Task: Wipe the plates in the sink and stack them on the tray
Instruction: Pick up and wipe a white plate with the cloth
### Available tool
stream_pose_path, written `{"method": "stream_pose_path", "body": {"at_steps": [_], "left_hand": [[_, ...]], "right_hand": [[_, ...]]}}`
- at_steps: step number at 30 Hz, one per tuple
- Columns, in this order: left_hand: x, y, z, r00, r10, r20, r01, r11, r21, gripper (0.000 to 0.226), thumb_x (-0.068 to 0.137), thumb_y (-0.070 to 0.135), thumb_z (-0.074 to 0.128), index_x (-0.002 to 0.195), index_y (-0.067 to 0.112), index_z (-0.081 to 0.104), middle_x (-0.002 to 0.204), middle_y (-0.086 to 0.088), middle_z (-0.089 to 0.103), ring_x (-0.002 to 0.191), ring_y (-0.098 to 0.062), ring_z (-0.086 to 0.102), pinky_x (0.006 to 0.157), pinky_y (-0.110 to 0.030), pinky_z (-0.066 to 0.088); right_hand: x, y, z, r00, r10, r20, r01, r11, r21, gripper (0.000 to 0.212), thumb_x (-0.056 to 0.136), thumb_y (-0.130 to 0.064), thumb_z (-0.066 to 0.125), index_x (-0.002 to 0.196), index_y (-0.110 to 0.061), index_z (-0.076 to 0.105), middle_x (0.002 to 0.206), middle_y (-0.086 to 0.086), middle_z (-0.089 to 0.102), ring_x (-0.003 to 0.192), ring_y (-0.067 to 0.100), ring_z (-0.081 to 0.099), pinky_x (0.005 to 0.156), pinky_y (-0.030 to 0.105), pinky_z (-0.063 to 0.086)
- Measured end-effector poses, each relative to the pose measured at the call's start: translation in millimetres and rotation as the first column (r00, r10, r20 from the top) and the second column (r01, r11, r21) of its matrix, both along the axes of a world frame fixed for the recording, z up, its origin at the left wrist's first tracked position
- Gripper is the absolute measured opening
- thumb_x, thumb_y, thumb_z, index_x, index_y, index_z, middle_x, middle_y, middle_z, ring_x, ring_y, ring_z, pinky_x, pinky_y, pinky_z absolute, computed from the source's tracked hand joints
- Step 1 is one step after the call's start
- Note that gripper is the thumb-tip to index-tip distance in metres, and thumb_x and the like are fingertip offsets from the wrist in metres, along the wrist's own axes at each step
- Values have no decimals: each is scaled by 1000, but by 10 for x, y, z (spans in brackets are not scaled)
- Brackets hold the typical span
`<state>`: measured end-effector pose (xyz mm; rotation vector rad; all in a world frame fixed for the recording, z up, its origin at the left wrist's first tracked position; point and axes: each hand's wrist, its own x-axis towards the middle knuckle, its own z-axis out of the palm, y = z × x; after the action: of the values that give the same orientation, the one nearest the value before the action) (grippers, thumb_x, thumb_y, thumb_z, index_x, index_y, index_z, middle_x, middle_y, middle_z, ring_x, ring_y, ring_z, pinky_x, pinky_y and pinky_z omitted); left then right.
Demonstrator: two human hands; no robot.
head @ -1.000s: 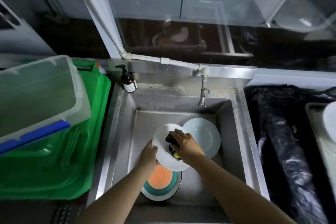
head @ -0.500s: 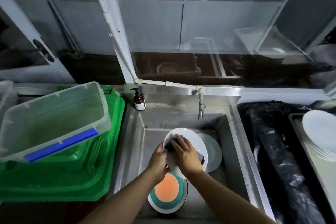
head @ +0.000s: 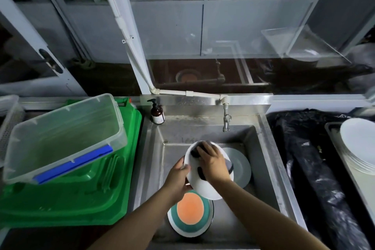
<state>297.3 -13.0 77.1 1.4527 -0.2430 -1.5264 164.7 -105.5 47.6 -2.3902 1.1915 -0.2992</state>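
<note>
Steel sink [head: 261, 148], tap [head: 225, 119] at its back wall, brown pump bottle [head: 157, 112] on the rear left corner. Over the basin: white plate [head: 209, 185], tilted, gripped at its left rim by the left hand [head: 178, 178]; right hand [head: 211, 161] presses a dark sponge [head: 195, 151] against the plate's upper face. Below it in the basin: plate with orange centre and teal band [head: 190, 212]; pale plate [head: 240, 165] lying flat to the right, partly covered. Left of sink: clear plastic tub with blue latch [head: 65, 138], tilted on a green crate [head: 81, 199]. Right of sink: black plastic sheeting [head: 312, 168]; metal tray [head: 334, 142] bearing a stack of white plates [head: 359, 144].
</note>
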Motion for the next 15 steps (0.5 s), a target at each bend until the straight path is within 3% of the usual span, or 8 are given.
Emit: {"method": "stream_pose_path", "body": {"at_steps": [4,6,11,15], "left_hand": [[28,-38,-41,1000,23,-15,-23,1000,2,42,103,10,50,125,42,67,118,-4,75,113,-35,68,89,-55,57],[68,-35,-44,1000,5,8,-6,1000,10,41,105,9,46,130,36,64,120,-6,74,114,-38,67,93,-60,54],[118,-32,-34,999,-6,35,5,999,40,37,107,9,41,131,33,56,126,-6,66,112,-36,63,83,-49,57],[23,-152,-24,999,41,3,-41,999,6,38,108,7,38,130,29,59,121,-7,71,109,-33,68,83,-50,58]], "right_hand": [[164,201,184,985,112,133,-96,988,-125,44,88,-32,49,122,-13,70,135,9,61,117,32,57,99,38,49],[73,90,176,986,138,95,-121,979,-162,48,85,-37,49,122,-15,69,135,8,61,117,31,56,98,37,50],[-200,-145,-30,985,-167,-38,169,983,76,42,95,-25,57,136,-18,60,153,7,43,140,37,36,112,44,36],[-23,91,-30,999,8,50,-6,999,-36,42,84,-25,59,122,-13,70,139,13,58,119,38,57,101,46,50]]}}
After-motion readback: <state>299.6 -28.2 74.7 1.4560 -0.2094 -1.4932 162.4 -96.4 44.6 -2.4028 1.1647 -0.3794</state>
